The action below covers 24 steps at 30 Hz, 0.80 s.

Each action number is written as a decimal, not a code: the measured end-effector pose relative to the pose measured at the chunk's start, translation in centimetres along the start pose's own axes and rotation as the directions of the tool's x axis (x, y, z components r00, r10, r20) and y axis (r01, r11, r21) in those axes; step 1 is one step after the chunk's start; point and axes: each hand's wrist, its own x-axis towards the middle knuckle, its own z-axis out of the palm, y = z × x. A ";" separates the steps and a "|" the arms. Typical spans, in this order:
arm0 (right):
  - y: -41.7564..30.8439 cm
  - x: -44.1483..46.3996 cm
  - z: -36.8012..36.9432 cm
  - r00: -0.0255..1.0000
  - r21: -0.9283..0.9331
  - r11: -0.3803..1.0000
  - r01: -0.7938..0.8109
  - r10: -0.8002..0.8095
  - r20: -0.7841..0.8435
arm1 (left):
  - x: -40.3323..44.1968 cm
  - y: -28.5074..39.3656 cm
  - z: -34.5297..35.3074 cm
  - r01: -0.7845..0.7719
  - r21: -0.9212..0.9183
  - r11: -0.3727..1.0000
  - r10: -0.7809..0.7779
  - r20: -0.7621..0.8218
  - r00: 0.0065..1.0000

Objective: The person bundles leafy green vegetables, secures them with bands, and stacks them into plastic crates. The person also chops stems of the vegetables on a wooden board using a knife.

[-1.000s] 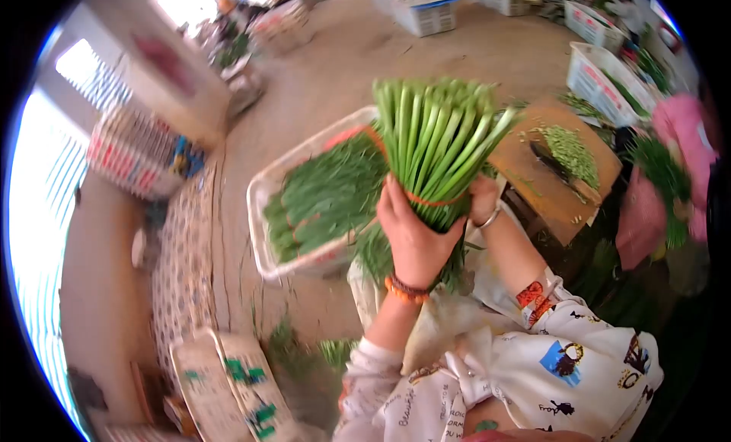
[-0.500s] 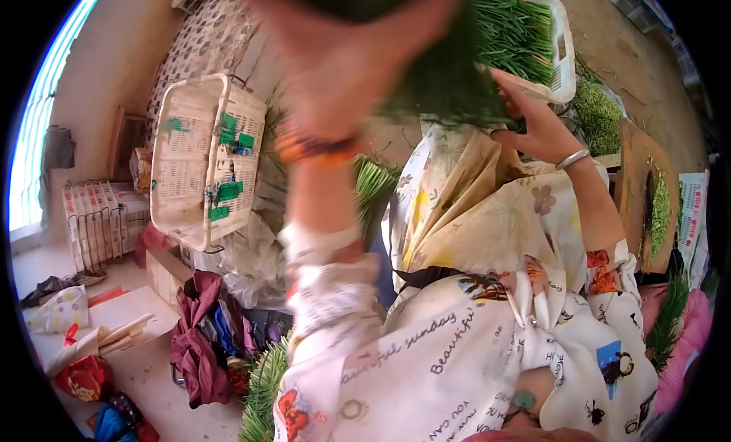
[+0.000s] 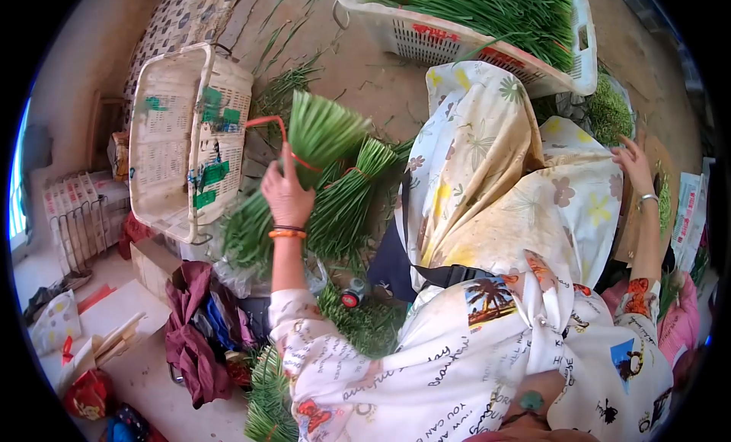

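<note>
My left hand [image 3: 288,194] is closed around a bundle of green chives [image 3: 324,130] bound with a red band, its cut ends upward. The leaves trail to the lower left. A second tied bundle of chives [image 3: 352,191] lies right beside it. Empty, with its fingers apart, my right hand [image 3: 634,166] hovers by my apron-covered knee, over the edge of a wooden board [image 3: 629,236]. A white crate [image 3: 426,40] full of chives stands beyond my knees.
An upright white plastic crate [image 3: 169,141] with green tape stands at the left. Loose chive leaves [image 3: 285,84] litter the floor. Green trimmings [image 3: 609,111] are heaped near the right knee. Dark red cloth [image 3: 194,328] hangs at the lower left, and a small round container [image 3: 352,296] sits among greens.
The left hand has swung down and left with chives from high in front. My right hand has moved away from the greens to the right knee, fingers spread. The head view has shifted.
</note>
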 end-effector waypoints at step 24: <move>17.7 -7.7 -5.4 0.950 -0.220 0.927 -0.305 0.311 -0.003 | -3.2 7.9 22.7 0.768 -0.365 0.527 -0.372 0.713 0.594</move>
